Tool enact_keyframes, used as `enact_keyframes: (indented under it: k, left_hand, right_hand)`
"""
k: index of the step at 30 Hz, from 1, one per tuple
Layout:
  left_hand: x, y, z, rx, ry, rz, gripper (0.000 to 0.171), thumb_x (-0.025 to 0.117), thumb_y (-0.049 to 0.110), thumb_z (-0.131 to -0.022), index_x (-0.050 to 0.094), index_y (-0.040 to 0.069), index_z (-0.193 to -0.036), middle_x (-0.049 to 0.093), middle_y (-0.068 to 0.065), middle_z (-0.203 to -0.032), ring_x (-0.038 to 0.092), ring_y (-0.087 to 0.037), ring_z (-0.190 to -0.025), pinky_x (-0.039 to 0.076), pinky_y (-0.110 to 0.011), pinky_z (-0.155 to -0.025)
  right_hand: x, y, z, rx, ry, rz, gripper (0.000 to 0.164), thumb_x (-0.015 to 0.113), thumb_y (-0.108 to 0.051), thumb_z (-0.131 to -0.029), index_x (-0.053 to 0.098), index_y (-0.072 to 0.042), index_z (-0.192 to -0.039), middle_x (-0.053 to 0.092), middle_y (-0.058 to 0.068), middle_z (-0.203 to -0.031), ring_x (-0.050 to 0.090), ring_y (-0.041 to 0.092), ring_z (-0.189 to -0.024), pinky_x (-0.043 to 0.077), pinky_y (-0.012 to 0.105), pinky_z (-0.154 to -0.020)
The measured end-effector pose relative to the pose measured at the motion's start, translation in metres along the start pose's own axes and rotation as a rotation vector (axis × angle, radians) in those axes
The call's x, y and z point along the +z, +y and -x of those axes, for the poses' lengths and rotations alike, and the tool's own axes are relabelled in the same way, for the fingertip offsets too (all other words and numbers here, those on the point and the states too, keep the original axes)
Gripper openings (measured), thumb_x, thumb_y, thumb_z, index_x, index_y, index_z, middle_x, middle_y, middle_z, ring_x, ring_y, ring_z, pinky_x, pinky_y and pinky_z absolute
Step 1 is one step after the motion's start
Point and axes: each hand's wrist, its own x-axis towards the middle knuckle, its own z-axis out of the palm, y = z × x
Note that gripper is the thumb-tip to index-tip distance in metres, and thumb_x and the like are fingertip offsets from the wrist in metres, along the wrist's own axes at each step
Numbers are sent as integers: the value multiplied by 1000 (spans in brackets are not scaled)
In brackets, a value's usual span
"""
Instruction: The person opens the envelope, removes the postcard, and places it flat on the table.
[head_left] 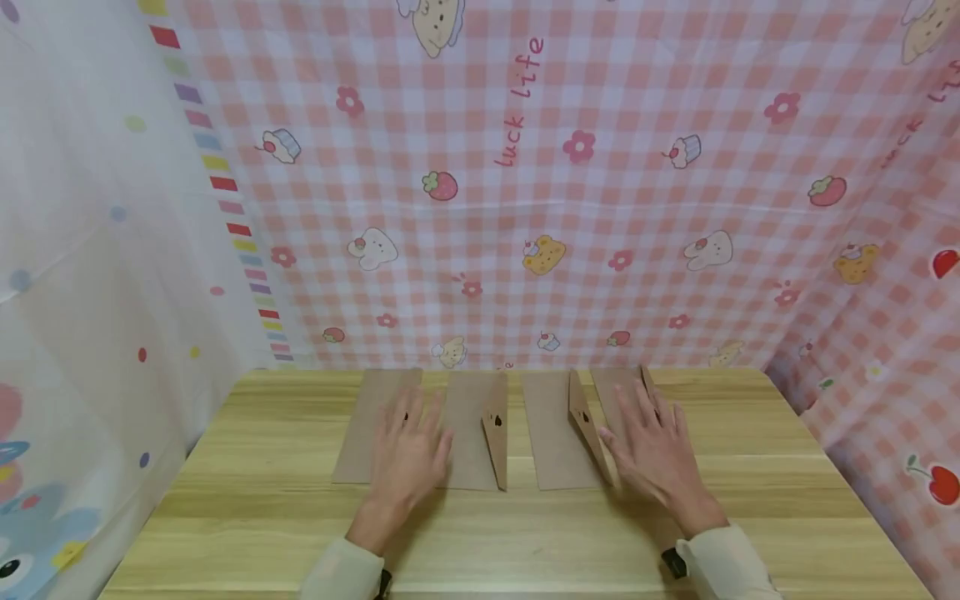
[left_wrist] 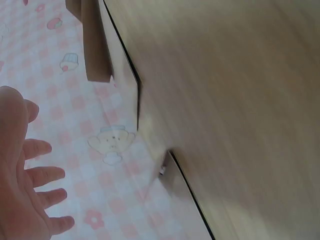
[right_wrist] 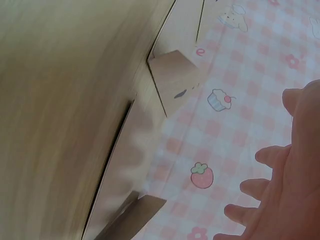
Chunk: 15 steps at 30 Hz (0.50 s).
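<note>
Brown kraft-paper envelopes lie side by side across the far part of the wooden table. My left hand (head_left: 411, 454), fingers straight and spread, is over the leftmost envelope (head_left: 358, 446) and hides much of it. To its right, the second envelope (head_left: 465, 442) has a pointed flap with a small black mark on its right side. A third envelope (head_left: 551, 446) has its flap partly raised. Over the rightmost envelope (head_left: 606, 385) is my right hand (head_left: 654, 446), its fingers also straight and spread, covering part of the flap. Both wrist views show the palms holding nothing.
The wooden table (head_left: 525, 550) reaches back to a pink checked cloth (head_left: 510, 217) hanging behind it. A white dotted cloth (head_left: 90, 250) hangs at left, and a checked cloth with cherries (head_left: 892, 375) at right. Dark bands (head_left: 673, 563) show at both wrists.
</note>
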Motion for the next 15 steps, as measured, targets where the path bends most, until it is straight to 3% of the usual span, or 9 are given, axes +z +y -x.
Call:
enact_keyframes:
  k: [6, 15]
  left_hand:
    - [1, 13, -4, 48, 8, 14, 53, 57, 35, -99, 50, 10, -145, 52, -18, -144, 40, -38, -140, 19, -59, -118]
    - [5, 34, -9, 105, -6, 35, 51, 55, 36, -99, 52, 11, -143, 50, -17, -146, 43, -38, -138, 29, -59, -114]
  right_hand:
    - [-2, 8, 2, 11, -11, 1, 71, 39, -49, -104, 25, -4, -156, 15, 30, -160, 19, 52, -143, 14, 70, -112]
    - [-5, 23, 5, 12, 11, -8, 70, 43, -46, -104, 27, -1, -155, 22, 32, -157, 23, 50, -142, 19, 67, -111]
